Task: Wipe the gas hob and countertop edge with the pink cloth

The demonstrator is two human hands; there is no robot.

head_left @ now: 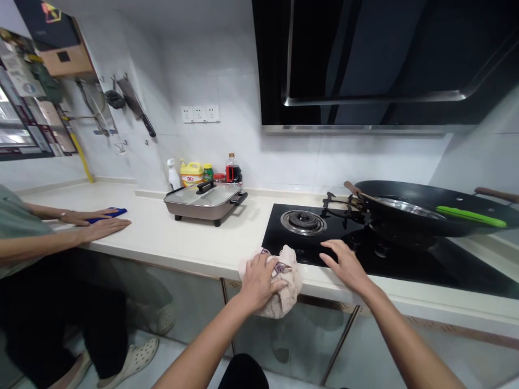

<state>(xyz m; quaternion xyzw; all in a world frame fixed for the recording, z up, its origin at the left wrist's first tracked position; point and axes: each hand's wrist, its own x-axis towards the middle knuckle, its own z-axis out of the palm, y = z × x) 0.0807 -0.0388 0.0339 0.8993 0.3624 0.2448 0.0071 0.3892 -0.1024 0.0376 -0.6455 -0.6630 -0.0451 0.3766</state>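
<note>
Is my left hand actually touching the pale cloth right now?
Touching. The head view shows the left hand laid directly over the pale cloth, with no gap between them.

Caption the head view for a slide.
Left hand holds a cloth at the counter edge; right hand open at the hob.

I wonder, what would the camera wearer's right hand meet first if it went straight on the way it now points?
Probably the left burner on the black cooktop, though how high the right hand is above it is unclear.
</note>
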